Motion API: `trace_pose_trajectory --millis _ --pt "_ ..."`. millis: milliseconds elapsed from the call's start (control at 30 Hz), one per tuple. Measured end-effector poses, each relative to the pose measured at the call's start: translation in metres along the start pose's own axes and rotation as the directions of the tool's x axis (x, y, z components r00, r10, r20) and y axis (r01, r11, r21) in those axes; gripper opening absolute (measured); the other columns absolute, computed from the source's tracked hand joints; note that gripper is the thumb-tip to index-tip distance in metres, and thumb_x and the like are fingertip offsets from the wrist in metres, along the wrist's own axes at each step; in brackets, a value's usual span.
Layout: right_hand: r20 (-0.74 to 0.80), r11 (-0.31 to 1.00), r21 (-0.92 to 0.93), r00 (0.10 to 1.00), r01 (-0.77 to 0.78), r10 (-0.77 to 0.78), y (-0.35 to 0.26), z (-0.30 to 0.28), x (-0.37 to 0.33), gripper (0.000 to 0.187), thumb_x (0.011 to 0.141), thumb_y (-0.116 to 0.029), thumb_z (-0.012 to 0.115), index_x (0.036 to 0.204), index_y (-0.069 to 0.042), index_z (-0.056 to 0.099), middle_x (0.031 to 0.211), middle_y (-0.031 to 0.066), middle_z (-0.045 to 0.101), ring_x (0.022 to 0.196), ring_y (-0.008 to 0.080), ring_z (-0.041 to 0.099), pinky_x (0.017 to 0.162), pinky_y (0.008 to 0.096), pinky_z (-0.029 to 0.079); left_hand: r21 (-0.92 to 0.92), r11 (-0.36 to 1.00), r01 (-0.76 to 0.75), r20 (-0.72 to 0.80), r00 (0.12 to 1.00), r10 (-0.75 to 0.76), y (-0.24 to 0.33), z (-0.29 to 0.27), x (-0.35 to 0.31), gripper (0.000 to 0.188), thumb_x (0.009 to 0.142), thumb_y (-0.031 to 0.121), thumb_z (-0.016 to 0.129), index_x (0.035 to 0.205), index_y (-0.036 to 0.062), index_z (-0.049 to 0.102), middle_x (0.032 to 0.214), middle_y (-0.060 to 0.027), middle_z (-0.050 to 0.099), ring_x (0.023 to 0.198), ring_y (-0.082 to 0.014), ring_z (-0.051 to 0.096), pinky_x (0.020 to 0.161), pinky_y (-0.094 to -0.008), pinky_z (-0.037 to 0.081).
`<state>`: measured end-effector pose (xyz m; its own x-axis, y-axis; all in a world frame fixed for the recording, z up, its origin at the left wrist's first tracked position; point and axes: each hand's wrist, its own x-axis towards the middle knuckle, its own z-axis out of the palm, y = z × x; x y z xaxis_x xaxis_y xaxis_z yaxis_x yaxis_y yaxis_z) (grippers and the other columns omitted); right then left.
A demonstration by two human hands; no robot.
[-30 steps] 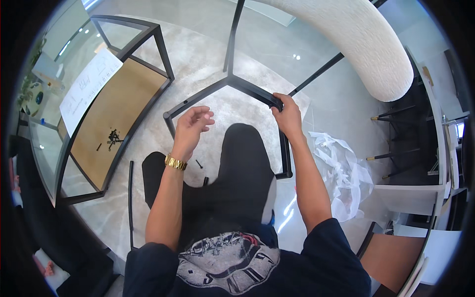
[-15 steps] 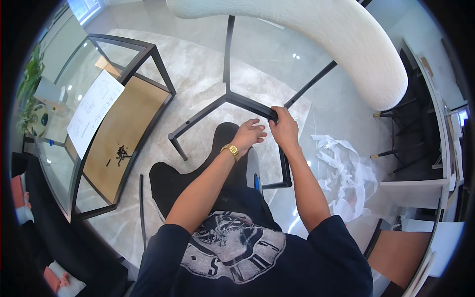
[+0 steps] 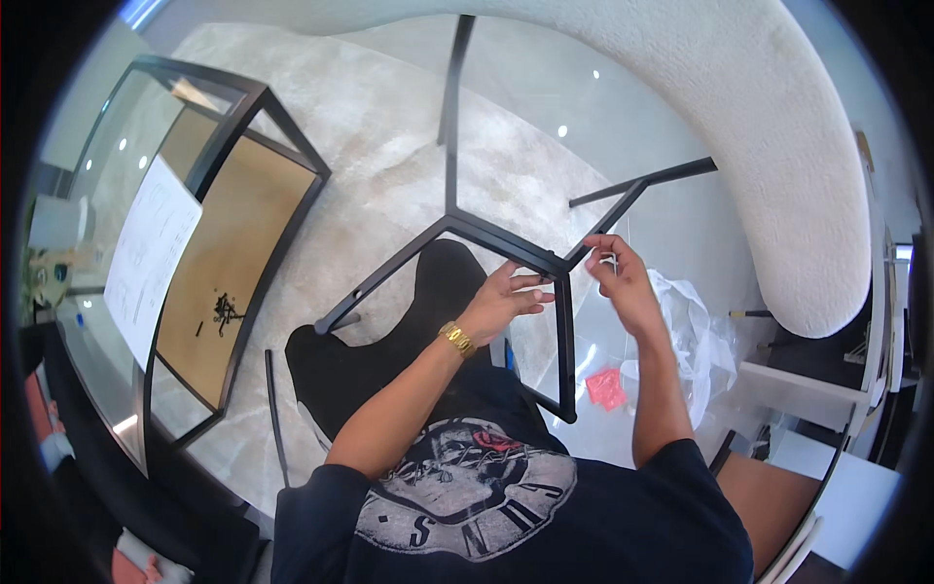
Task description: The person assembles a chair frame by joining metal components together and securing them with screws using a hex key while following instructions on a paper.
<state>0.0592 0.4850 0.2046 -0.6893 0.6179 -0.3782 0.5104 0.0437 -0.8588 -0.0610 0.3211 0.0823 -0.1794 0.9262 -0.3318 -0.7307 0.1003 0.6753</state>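
Observation:
A black metal frame (image 3: 498,239) of joined bars stands in front of me, its legs spreading from a corner joint (image 3: 556,265). My left hand (image 3: 496,310), with a gold watch at the wrist, is just below that joint, fingers stretched out and apart. One fingertip seems to touch the bar; nothing shows in the hand. To the right of the joint is my right hand (image 3: 628,287), its fingers bent and apart beside the right-hand bar. No object is visible between them, though the fingertips are small in view.
A glass-topped table (image 3: 255,107) at the left bears a paper sheet (image 3: 154,255); a pile of small black hardware (image 3: 228,310) lies on its wooden shelf. A loose black bar (image 3: 276,419) lies on the rug. White wrapping (image 3: 696,336) and a pink packet (image 3: 606,387) lie at right, below a white sofa (image 3: 812,224).
My right hand has let go of the frame's corner and moved right. My left hand has shifted slightly right and down, near the joint. The view has turned, and the pink packet now shows.

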Motion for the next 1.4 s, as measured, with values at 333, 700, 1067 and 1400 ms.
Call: trace_pose_trajectory --millis 333,700,1067,1400 --pt "0.111 0.951 -0.207 0.971 0.230 -0.211 -0.012 -0.008 0.074 0.028 0.101 -0.007 0.050 0.125 -0.003 0.065 0.098 0.0062 0.073 0.083 0.0156 0.061 0.081 0.0313 0.050 0.069 0.997 -0.020 0.036 0.999 0.018 0.004 -0.019 0.034 0.070 0.087 -0.005 0.069 0.150 -0.0019 0.037 0.130 -0.0149 0.065 0.113 -0.0254 0.069 0.093 -0.0339 0.054" --pt "0.207 0.984 -0.155 0.977 0.086 -0.053 0.003 -0.001 0.117 0.022 0.098 -0.003 0.059 0.118 0.004 0.066 0.096 0.0087 0.073 0.075 0.0119 0.063 0.070 0.0266 0.053 0.106 0.994 -0.038 -0.019 0.999 0.041 0.006 -0.030 0.044 0.050 0.085 -0.005 0.076 0.132 -0.0046 0.058 0.128 -0.0122 0.065 0.108 -0.0158 0.066 0.094 -0.0310 0.056" --pt "0.282 0.974 -0.209 0.959 0.091 -0.029 0.003 0.004 0.120 0.016 0.098 -0.002 0.058 0.111 0.005 0.066 0.092 0.0096 0.072 0.073 0.0128 0.066 0.068 0.0283 0.055 0.110 0.994 -0.003 -0.050 0.999 0.009 0.012 -0.029 0.044 0.040 0.086 -0.005 0.074 0.124 -0.0044 0.061 0.135 -0.0127 0.060 0.112 -0.0166 0.064 0.096 -0.0327 0.055" --pt "0.373 0.964 -0.234 0.905 -0.122 0.205 -0.004 -0.001 0.132 0.017 0.100 -0.004 0.056 0.111 0.004 0.066 0.093 0.0127 0.074 0.071 0.0181 0.072 0.066 0.0311 0.056 0.114 0.992 -0.052 -0.047 0.997 0.058 0.011 -0.029 0.046 0.044 0.086 -0.009 0.072 0.127 -0.0007 0.059 0.121 -0.0092 0.066 0.110 -0.0161 0.065 0.095 -0.0308 0.056"
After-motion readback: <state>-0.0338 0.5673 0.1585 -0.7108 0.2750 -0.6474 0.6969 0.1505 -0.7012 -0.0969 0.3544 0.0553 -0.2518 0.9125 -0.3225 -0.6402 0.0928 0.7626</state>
